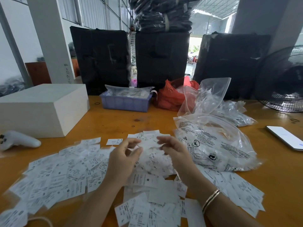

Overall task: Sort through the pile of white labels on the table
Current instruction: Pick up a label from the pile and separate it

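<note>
White printed labels [65, 176] lie spread over the wooden table [114, 122], thickest in a heap [154, 163] at the centre. Both my hands hover over that heap. My left hand [124, 156] has its thumb and fingers loosely curved with a gap between them, holding nothing that I can make out. My right hand [173, 149], with a bangle on the wrist, pinches the end of a blurred white label [150, 145] that reaches toward my left fingertips. More labels lie near the table's front edge [147, 208].
Clear printed plastic bags [213, 145] of labels lie to the right, with a phone [285, 137] beyond them. A white box [41, 108] and a white controller [19, 140] are on the left. At the back stand a blue tray [124, 102], a red bag [170, 97], black bundles and a fan [282, 82].
</note>
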The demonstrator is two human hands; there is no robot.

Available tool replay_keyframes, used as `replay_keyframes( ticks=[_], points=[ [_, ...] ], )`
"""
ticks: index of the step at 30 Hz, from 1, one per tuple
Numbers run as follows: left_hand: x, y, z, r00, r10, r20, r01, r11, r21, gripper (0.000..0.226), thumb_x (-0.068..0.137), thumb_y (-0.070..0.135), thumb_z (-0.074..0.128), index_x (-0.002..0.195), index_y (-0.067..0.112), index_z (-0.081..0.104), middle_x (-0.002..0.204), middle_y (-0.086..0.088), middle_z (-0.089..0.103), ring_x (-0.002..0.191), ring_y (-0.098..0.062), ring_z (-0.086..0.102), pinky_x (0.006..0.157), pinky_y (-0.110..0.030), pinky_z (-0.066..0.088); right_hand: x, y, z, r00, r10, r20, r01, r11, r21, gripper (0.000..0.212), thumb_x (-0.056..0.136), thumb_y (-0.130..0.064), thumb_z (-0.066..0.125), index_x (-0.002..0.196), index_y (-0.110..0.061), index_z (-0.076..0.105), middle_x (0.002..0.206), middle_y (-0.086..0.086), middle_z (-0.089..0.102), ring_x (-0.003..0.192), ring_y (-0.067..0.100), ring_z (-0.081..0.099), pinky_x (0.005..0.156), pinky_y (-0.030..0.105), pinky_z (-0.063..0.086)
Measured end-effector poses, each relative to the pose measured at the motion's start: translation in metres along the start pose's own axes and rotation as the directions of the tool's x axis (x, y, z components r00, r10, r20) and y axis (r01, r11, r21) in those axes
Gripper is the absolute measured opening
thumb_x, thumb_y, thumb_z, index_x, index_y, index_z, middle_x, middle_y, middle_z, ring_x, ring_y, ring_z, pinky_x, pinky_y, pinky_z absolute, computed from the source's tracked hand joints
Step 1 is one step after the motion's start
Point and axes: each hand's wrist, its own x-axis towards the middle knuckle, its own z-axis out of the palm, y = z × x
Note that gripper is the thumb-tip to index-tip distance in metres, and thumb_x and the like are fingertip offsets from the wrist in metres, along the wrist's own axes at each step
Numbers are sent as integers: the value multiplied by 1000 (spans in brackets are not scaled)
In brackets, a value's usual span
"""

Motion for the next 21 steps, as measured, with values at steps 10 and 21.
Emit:
replay_keyframes(
  ticks=[10,21],
  points=[
    [17,-19,-30,959,33,-281,84,916,392,21,86,6,64,104,16,65,110,-3,61,66,-2,50,53,-20,43,43,-22,-88,819,-221,-530,-42,897,-440,42,88,8,42,89,-27,65,100,-3,65,72,7,54,54,14,40],
    [10,-19,-15,915,379,137,-383,715,585,27,82,2,64,102,19,70,109,3,65,106,-13,55,92,-28,39,55,0,-114,933,74,-352,-353,370,-859,23,87,-34,65,73,-16,63,77,0,63,80,22,57,70,32,47]
  ],
)
